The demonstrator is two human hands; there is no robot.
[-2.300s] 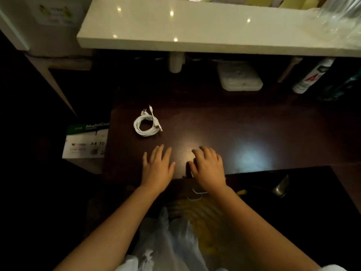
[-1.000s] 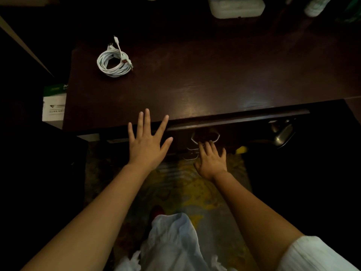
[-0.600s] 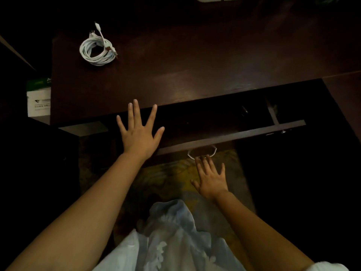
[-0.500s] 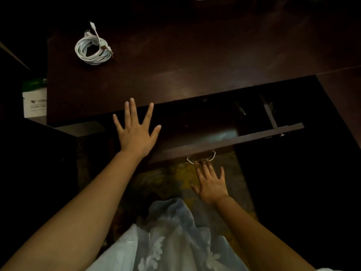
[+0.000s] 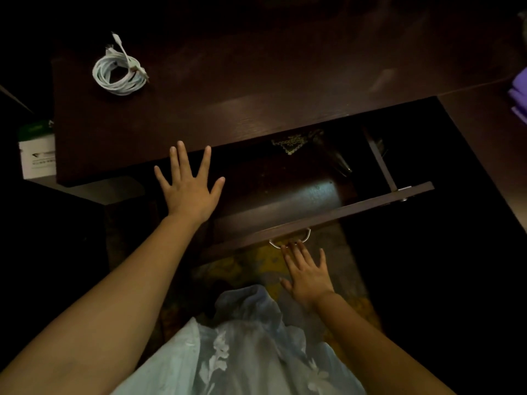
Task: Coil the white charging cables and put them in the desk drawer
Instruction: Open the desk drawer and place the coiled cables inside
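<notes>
A coil of white charging cables [image 5: 118, 72] lies on the dark wooden desk [image 5: 256, 81] at its far left. Below the desk's front edge the drawer [image 5: 342, 212] stands pulled out, its bare bottom showing. My right hand [image 5: 306, 275] reaches up from below, fingers stretched, with the fingertips hooked at the drawer's metal handle [image 5: 306, 238]. My left hand [image 5: 189, 189] is spread flat with nothing in it, over the drawer's left end at the desk edge, well short of the coil.
A thin chain [image 5: 291, 143] and a dark object [image 5: 333, 155] lie at the drawer's back. A box of paper [image 5: 37, 155] stands left of the desk. Something purple [image 5: 519, 95] sits at the right edge. Pale blue fabric [image 5: 251, 337] covers my lap above a patterned rug [image 5: 251, 266].
The drawer has slid out from under the desk, drawn by my right hand on its handle. My left hand came off the desktop and hovers spread at the edge.
</notes>
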